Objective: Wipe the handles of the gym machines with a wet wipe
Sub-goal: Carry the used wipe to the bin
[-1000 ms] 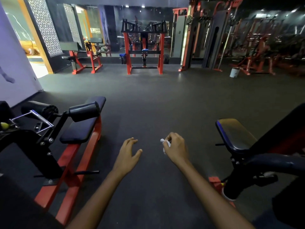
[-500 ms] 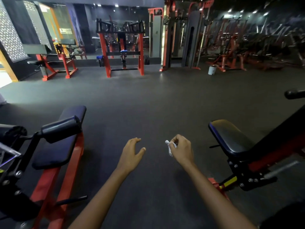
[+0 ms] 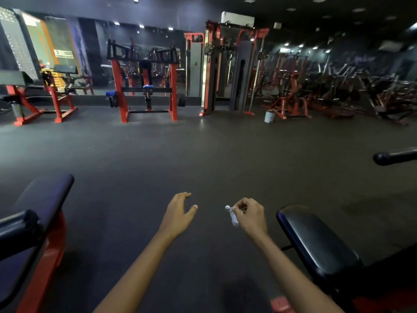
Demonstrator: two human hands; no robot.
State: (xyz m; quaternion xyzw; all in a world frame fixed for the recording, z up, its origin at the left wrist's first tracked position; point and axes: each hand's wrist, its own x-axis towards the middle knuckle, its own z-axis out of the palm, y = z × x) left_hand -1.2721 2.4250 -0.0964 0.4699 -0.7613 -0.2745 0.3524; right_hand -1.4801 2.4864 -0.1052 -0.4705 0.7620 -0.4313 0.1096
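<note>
a padded bench (image 3: 42, 199) on a red frame is seen at the far left of the wipe (image 3: 232, 216), with a black roller pad (image 3: 18, 224) at its near end. well beyond the wipe, across the dark floor (image 3: 203, 154), a red rack (image 3: 144, 86) and a cable tower (image 3: 225, 71) are set against a mirrored wall, and a white bucket (image 3: 269, 116) is stood near the tower's foot. just left of the wipe the left hand (image 3: 178, 213) is held out over the floor, fingers relaxed and loosely together, thumb apart, nothing touched. the wipe itself, white and crumpled small, is pinched between the thumb and curled fingers of the right hand (image 3: 250, 215), a tail of it hanging below the knuckles. just right of the wipe a second black seat (image 3: 316, 242) is found, and further right and up a black handle (image 3: 392, 157) is seen poking in from the frame edge. no handle is being touched by the wipe yet; the step is judged to be the carry to the next machine. for it to be done well, the wipe should be opened out from its wad so that a fresh damp face is offered, the black handle at right, probably the nearest, should be wrapped all round rather than dabbed, and the free hand could be used to steady the bar while the grip is drawn along its whole length
</note>
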